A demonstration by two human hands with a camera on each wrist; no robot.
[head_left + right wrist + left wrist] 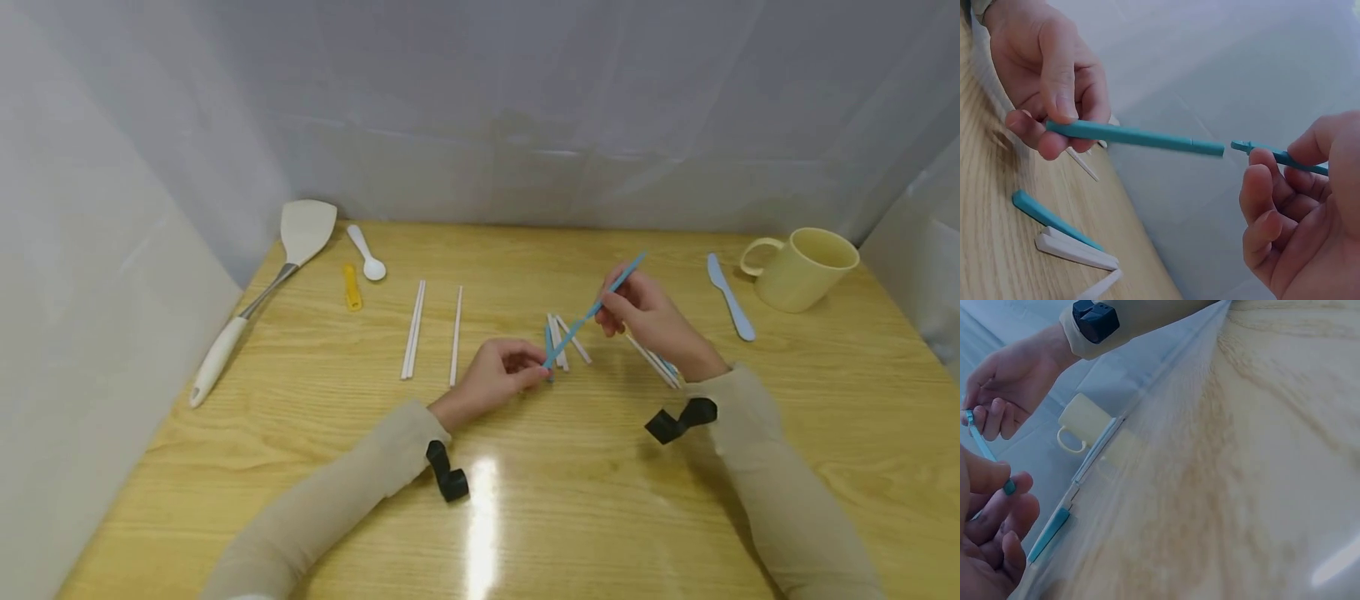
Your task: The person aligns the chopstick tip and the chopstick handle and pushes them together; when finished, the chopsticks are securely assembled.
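Nose to nose in mid-air, and daylight between the ends!

Here we are, folks: the left hand [501,373] pinches a blue stick [1135,136] between thumb and fingers, and facing it the right hand [647,315] pinches a second blue piece [1284,157]. Both are held above the table [570,500], and from the right wrist we see the ends near each other but not touching. The right-hand one shows a narrow peg [1240,146] (what a neat little fitting!) aimed at its partner. We'd call this the lining-up step of a join, though one still moment could pass for a parting too. The next move, as we read it, calls for steady wrists: peg level with the facing end, both along one line, then pressure or a twist; we can't tell which. Crooked, and it might slip! Down below, we spot a loose blue piece [1057,219] beside white pieces [1079,248], while a white pair [410,342] lies farther left
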